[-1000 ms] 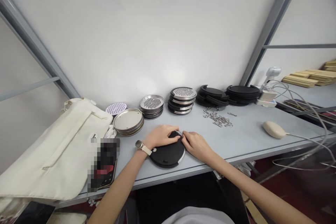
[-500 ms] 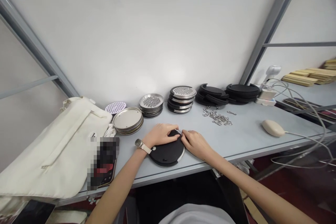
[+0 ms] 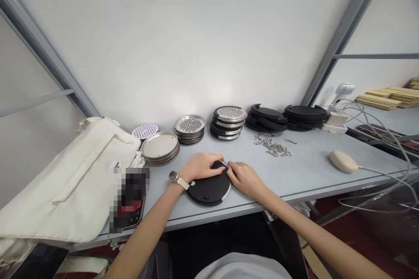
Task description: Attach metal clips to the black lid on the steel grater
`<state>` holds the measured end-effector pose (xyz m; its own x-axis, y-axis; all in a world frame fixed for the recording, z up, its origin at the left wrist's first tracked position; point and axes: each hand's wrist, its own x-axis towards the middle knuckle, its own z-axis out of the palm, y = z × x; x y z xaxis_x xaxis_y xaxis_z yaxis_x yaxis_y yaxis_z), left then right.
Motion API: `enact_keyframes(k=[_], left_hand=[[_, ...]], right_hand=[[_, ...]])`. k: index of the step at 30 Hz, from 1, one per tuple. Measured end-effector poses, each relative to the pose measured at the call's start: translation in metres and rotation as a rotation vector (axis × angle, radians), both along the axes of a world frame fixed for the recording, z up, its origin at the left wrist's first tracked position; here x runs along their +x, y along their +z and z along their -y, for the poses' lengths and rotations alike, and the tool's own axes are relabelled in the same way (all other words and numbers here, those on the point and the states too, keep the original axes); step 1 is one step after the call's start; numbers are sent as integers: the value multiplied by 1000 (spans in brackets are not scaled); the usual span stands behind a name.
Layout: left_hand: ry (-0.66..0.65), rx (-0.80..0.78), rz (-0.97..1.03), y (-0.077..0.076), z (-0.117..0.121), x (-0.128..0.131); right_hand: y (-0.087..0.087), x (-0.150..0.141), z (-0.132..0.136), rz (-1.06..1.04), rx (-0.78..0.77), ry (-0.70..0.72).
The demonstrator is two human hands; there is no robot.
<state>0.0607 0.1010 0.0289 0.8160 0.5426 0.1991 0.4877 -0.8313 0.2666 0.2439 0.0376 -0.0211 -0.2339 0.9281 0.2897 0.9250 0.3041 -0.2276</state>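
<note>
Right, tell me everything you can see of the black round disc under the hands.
The black round disc lies flat on the pale grey tabletop, near its front edge. Its face is matte and looks like plastic or rubber. A silver metal strip runs along its lower right rim, and a small pale stud sits near its left edge. The left hand rests on its upper left, while the right hand touches its upper right rim, where a small metal piece shows at the edge.

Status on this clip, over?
Left hand flat on black disc; right hand at small metal piece on its rim; metal disc stacks behind, apart from hands.
</note>
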Motion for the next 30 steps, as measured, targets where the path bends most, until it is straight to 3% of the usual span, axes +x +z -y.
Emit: enact_keyframes(k=[13,30], left_hand=[[13,-102,44,-4,-3,3],[10,-119,54,-6,-5,1]], right_hand=[[2,0,0,-94,-13,-21],[1,0,1,-41,6,-7]])
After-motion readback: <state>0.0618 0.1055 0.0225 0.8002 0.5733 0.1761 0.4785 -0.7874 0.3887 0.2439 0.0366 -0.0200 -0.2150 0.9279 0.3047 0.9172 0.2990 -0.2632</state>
